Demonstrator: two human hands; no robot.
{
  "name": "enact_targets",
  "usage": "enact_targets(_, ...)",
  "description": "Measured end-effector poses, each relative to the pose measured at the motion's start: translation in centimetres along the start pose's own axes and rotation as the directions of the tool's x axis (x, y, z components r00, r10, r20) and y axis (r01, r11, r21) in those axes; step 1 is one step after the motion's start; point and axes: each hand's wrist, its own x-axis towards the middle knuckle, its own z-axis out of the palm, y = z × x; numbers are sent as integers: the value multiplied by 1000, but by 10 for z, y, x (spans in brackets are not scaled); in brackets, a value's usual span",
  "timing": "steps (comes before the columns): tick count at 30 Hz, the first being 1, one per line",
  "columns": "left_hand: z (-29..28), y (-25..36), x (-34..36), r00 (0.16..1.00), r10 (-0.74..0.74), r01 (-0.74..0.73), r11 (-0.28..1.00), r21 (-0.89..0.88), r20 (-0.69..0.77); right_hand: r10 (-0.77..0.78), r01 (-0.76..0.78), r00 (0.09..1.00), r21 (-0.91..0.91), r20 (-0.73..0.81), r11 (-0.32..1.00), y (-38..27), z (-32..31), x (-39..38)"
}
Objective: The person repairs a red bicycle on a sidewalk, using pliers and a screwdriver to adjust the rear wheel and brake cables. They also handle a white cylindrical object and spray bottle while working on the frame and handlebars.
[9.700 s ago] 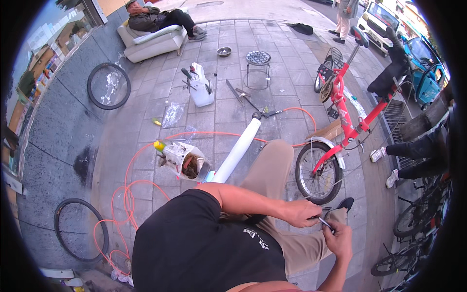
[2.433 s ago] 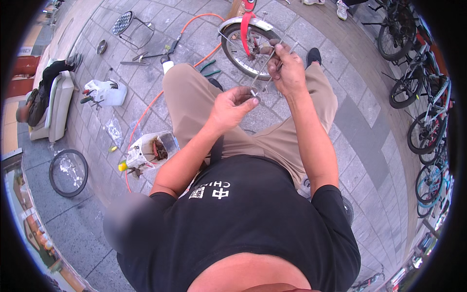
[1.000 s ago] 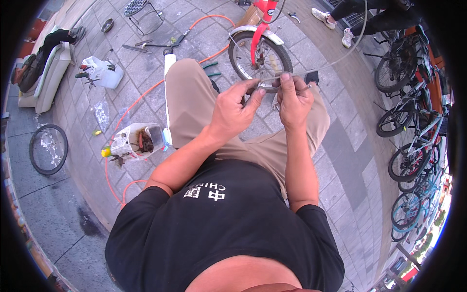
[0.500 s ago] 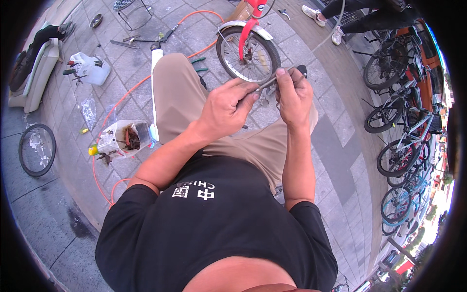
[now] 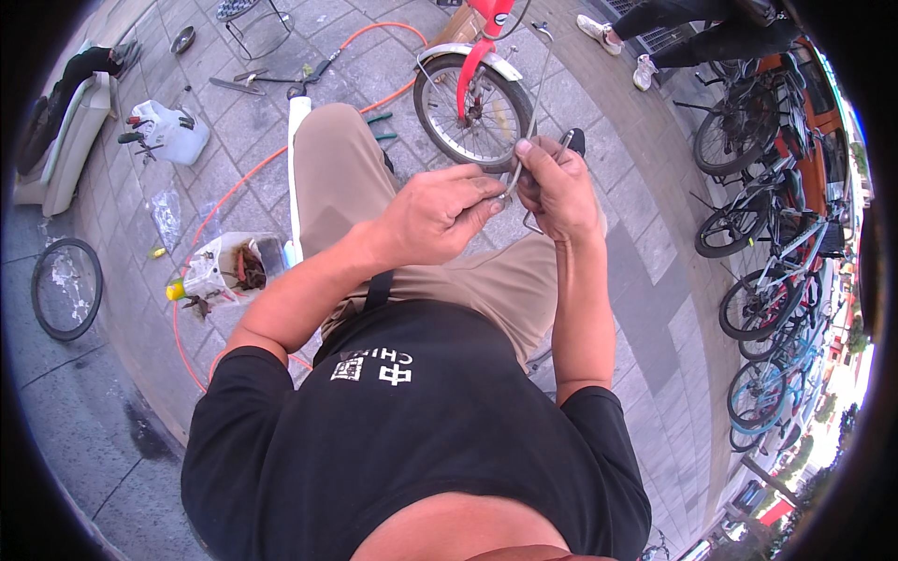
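Pinching a thin metal cable between both hands above the lap, left hand and right hand were closed on it; cable remained unattached to the red bicycle's wheel, fitting apparently pending.

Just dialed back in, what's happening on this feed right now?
A person seated on a paved sidewalk has both hands raised over their lap. The left hand and right hand together pinch a thin bent cable that runs up toward the red bicycle just ahead. A cut-open container of tools and an orange hose lie on the pavement to the person's left.
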Motion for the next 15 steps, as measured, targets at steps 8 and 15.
enact_targets(8,-1,-3,1,998,57,-55,996,-69,19,85,-90,993,50,79,995,-7,2,-3)
enact_targets(15,10,-11,-8,1000,-13,10,995,-100,-28,140,-156,978,98,152,983,3,-1,4)
